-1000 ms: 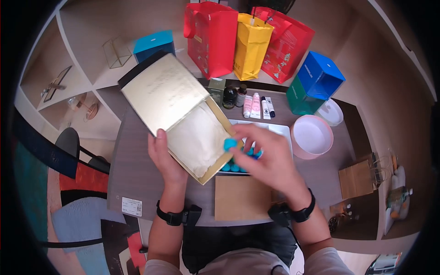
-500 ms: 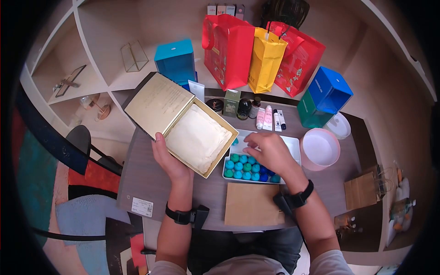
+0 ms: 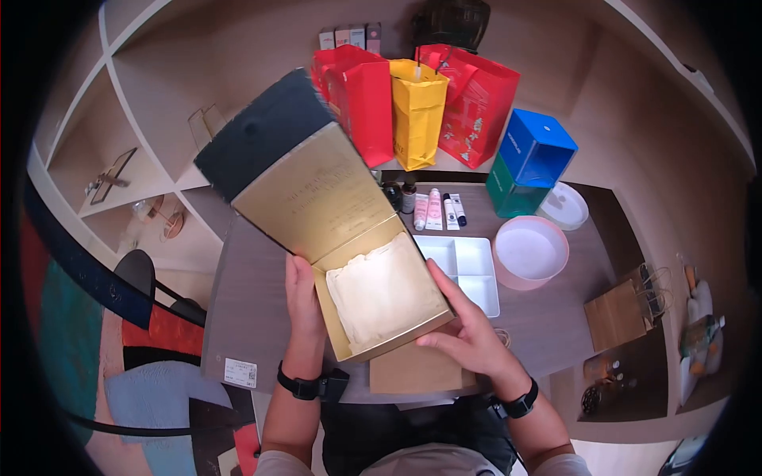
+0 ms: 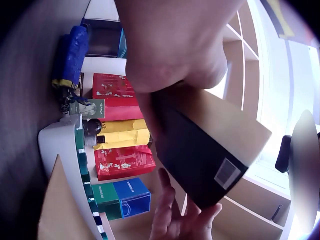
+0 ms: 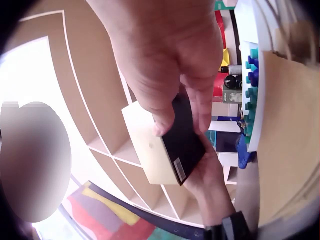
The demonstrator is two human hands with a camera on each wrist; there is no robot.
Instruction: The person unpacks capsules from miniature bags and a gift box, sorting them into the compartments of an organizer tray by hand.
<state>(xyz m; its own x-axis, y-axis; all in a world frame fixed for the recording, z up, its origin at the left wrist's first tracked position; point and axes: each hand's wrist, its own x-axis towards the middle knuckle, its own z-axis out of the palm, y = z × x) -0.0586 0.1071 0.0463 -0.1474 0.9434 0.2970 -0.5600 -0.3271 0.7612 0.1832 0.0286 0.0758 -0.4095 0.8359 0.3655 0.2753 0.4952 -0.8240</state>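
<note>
Both hands hold a hinged box, black outside and gold inside, its lid [image 3: 329, 190] raised. Cream-coloured soft lining [image 3: 385, 293] fills its base. At the box's left side is my left hand [image 3: 305, 297], thumb along the wall and fingers underneath. My right hand [image 3: 472, 337] grips the right side near the front corner. In the right wrist view the box's black underside [image 5: 185, 140] shows between the hands. Behind the box stands a white divided tray [image 3: 475, 276]; blue and green rounded pieces [image 5: 251, 90] in it show in the right wrist view but are hidden from the head.
A brown paper sheet [image 3: 417, 374] lies at the table's front. Right of the tray sits a pink round box [image 3: 530, 252]. Small tubes [image 3: 433, 210], a blue and green box stack [image 3: 530, 163], and red and yellow bags [image 3: 417, 111] stand behind.
The right hand pinched a blue piece, then hovered over the tray without the piece showing; now it grips the box. The box has moved right and turned, its lid more upright.
</note>
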